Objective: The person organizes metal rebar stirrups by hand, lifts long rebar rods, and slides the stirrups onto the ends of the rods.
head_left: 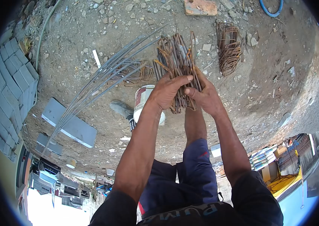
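A bundle of rusty rebar stirrups (178, 52), bent from thin steel rod, is held up in front of me. My left hand (169, 90) grips its left side, the thumb laid across the rods. On the opposite side, my right hand (204, 96) is closed around the lower part, its thumb pointing towards the left one. The fingers behind the bundle are partly hidden. Just below and left of the bundle stands a white bucket (138, 109), partly covered by my left forearm. More loose stirrups (133, 73) lie on the ground to the left.
Long thin steel rods (88, 94) curve across the ground at left, passing over grey blocks (78, 132). Another stirrup pile (230, 51) lies at upper right. A brick (201, 7), a blue hose (272, 13) and stacked grey pavers (11, 83) are around the gravelly ground.
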{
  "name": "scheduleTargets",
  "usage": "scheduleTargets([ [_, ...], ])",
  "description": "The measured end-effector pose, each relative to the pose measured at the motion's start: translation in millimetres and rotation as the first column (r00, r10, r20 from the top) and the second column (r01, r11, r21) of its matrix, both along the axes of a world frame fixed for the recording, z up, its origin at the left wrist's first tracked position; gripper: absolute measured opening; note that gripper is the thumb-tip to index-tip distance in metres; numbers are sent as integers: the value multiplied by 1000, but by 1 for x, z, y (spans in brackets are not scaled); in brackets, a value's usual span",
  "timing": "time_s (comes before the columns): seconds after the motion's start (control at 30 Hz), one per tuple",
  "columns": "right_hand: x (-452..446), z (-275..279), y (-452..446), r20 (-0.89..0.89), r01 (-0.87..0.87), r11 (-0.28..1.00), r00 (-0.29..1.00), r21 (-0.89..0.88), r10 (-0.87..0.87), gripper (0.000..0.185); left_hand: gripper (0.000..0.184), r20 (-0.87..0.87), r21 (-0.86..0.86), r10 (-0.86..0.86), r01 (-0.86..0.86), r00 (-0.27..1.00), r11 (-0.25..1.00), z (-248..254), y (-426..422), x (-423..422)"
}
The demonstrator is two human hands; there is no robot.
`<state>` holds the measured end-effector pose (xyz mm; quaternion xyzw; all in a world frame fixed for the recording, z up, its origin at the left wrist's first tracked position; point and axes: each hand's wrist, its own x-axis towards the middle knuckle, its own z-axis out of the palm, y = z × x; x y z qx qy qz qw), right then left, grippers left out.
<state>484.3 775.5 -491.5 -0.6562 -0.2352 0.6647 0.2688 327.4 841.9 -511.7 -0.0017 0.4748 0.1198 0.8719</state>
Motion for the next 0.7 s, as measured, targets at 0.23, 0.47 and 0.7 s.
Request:
scheduleTargets([
  [0.23,-5,3,-11,-205,175,981,960,-83,-189,80,31,6,13,-11,11,1000,1000,-2,-6,-12],
  [0.47,-15,7,-17,-395,182,953,879,-243,-269,69,40,-77,25,-116,118,990,993,3,-30,-42],
  [0.7,-51,23,-43,-443,157,922,840,-355,-314,54,31,-126,-31,-34,30,991,999,31,-60,-77],
])
